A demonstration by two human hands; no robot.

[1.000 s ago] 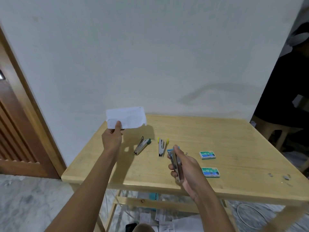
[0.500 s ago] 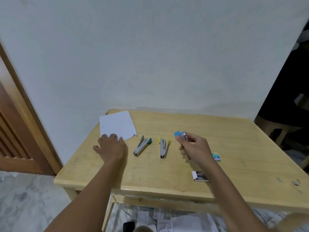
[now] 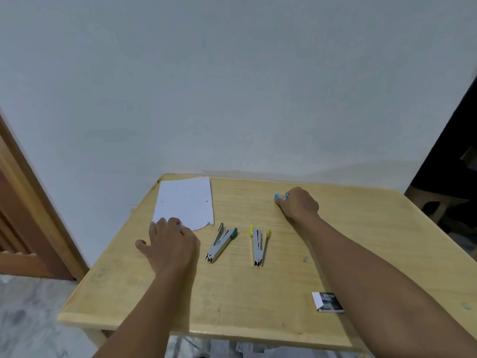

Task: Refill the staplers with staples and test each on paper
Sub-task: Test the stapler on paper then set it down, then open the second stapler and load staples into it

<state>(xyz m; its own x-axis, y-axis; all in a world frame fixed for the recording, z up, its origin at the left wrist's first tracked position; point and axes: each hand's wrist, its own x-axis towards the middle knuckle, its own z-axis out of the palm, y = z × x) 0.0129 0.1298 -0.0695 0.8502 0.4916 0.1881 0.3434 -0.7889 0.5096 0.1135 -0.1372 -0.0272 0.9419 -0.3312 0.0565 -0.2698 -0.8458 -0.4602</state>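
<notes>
A white sheet of paper (image 3: 184,201) lies flat at the far left of the wooden table (image 3: 258,301). My left hand (image 3: 169,244) rests spread on its near edge. Two small metal staplers lie open mid-table: one with green ends (image 3: 221,242), one with yellow ends (image 3: 259,244). My right hand (image 3: 296,204) is closed around a third stapler with a blue end (image 3: 280,196), pressed down on the table farther back. An open staple box (image 3: 327,302) lies beside my right forearm.
The table stands against a white wall (image 3: 232,86). A brown wooden door frame (image 3: 33,202) is at the left. Papers lie on the floor under the table's near edge. A dark doorway with a stool opens at the right.
My left hand has laid the raised paper flat on the table and stays on it. My right hand has carried the blue stapler away from me and lowered it to the tabletop.
</notes>
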